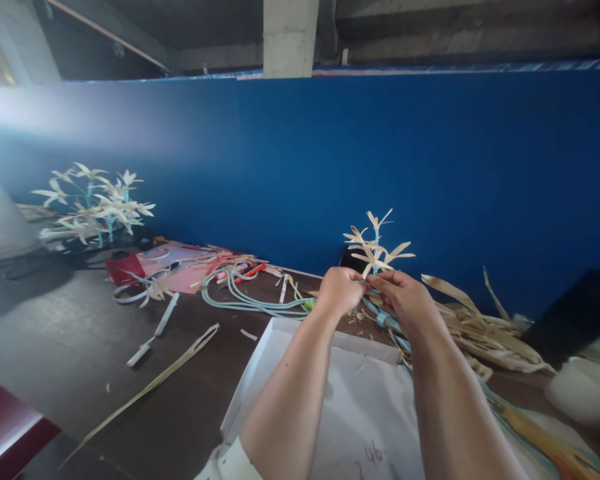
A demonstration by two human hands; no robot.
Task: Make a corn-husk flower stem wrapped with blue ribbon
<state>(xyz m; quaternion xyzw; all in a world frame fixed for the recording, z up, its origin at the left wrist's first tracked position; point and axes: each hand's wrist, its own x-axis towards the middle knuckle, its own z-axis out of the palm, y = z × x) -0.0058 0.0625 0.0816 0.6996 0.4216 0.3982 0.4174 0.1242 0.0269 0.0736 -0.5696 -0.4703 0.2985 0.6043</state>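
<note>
My left hand and my right hand meet above the dark table, fingers pinched together around the stem of a small straw flower sprig. The sprig stands upright above my fingers, with several pale leaf-shaped petals on a light blue stem. Light blue wrapped stems trail down under my right hand. Below my forearms lies a shallow white box lid with writing on it.
Dried pale husk strips are heaped at the right. Coiled light blue cords, a pink sheet, a red object and loose strips lie at the left. A finished flower bunch stands far left before the blue wall.
</note>
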